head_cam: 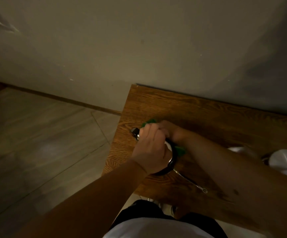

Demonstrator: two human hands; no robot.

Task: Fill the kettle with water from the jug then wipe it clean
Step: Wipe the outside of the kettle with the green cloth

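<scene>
The kettle [172,158] stands near the left edge of the wooden table [208,117], mostly hidden under my hands; only its dark rim, a bit of shiny metal and its black handle end [134,131] show. My left hand [150,150] is closed over the kettle's top and handle. My right hand [169,130] reaches across behind the kettle and presses a green cloth [180,150] against it; cloth shows at both sides of the hand. A whitish jug [284,160] sits at the right edge of the view.
The table stands against a plain wall [139,40]. A thin cord with a metal plug [203,190] trails from the kettle toward the table's front edge. Tiled floor [44,143] lies left of the table. My dark shorts and white shirt fill the bottom.
</scene>
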